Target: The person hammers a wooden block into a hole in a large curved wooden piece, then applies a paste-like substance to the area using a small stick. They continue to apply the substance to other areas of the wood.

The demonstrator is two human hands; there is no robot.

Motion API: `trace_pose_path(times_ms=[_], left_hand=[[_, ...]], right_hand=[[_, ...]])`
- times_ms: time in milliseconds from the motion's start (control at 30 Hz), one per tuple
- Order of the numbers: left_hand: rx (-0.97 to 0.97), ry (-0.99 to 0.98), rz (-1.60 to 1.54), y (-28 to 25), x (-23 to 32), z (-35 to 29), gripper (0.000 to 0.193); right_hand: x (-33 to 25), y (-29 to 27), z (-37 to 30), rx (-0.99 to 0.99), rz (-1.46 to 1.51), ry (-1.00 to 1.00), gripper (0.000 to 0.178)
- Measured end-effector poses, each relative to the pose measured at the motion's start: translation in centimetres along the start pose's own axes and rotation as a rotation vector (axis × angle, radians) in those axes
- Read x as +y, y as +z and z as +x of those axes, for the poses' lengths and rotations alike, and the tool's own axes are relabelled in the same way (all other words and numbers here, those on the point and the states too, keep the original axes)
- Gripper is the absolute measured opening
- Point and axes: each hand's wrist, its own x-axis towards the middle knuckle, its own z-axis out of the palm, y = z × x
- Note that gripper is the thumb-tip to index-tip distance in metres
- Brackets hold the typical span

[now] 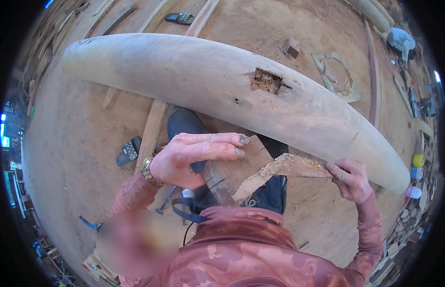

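Observation:
My left hand [196,155] grips a flat brown piece of wood [255,157] by its left side, fingers stretched over its top edge and thumb below. Dark lines cross that piece near its lower left corner. In my right hand [350,181], pinched between thumb and fingers, is the right end of a ragged wood strip [294,166] with rough, pale edges. The strip's left part overlaps the flat piece in front of my lap. Just beyond my hands lies a long, smooth, pale log [193,62], tapered at both ends. A rough-edged hole [268,81] shows crumbly brown wood inside it.
Wooden beams [153,122] run beneath the log. Sandals [129,150] lie to the left and beyond it. Farther off are a small dark block [292,48] and a pale sheet [335,76] with a rounded shape in it. A hammer-like tool [167,200] rests by my left leg.

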Motion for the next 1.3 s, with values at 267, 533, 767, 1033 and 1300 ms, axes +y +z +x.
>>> trace_pose_path(times_ms=[267, 533, 767, 1033, 1300], left_hand=[[0.001, -0.056, 0.131, -0.9, -0.8, 0.3, 0.061], [-0.094, 0.054, 0.806, -1.0, 0.0, 2.6, 0.053], [-0.033, 0.070, 0.936, -1.0, -0.3, 3.3, 0.052], [0.535, -0.073, 0.161, 0.1, -5.5, 6.1, 0.071], [0.794, -0.458, -0.348, 1.0, -13.5, 3.0, 0.082]], right_hand=[[0.1, -1.7, -0.4, -0.062, 0.071, 0.155, 0.059], [-5.3, -1.9, 2.2, -0.235, 0.142, 0.441, 0.062], [-8.0, -3.0, 2.5, -0.233, 0.111, 0.361, 0.062], [-3.4, -3.9, 0.9, -0.030, 0.369, 0.327, 0.048], [22.7, -3.0, 0.3, 0.330, 0.136, 0.934, 0.036]])
